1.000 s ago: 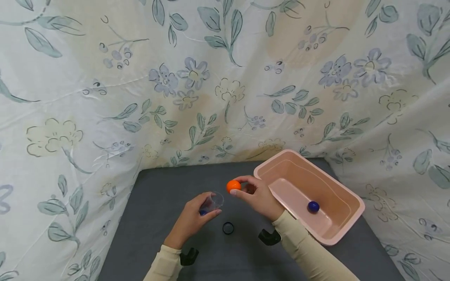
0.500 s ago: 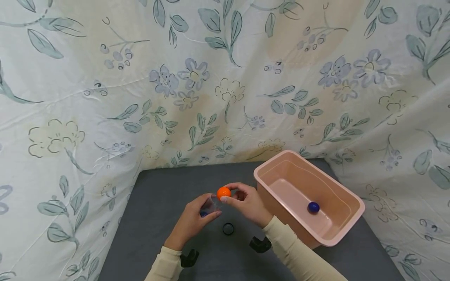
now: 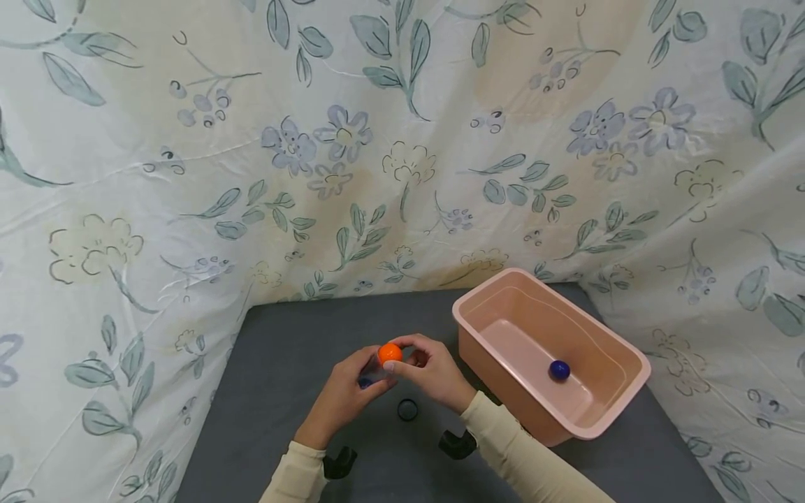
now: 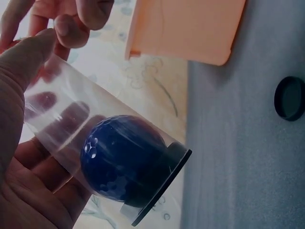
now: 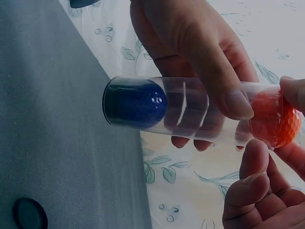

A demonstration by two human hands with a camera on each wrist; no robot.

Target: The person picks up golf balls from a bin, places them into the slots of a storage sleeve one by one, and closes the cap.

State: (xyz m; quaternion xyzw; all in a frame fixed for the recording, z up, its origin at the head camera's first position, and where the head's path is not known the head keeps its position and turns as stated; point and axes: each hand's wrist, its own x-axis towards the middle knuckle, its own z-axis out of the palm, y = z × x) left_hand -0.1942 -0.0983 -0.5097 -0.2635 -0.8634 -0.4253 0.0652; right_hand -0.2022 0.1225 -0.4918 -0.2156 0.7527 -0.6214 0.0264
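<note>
Right now the right hand pinches an orange golf ball between thumb and fingertips, pressing it at the open mouth of a clear plastic tube. From the right wrist view the ball sits partly inside that mouth. The left hand is curled round the tube's middle, thumb lying across its wall and the other fingers behind it. At the tube's far end from the fingers, against a black end cap, lies a blue golf ball, well apart from the orange one. Just below the hands, on the grey table, rests a loose black cap. Off to the right of the right hand stands a pink tub, and another blue ball lies on its floor. Behind and beside everything hangs a floral cloth.
</note>
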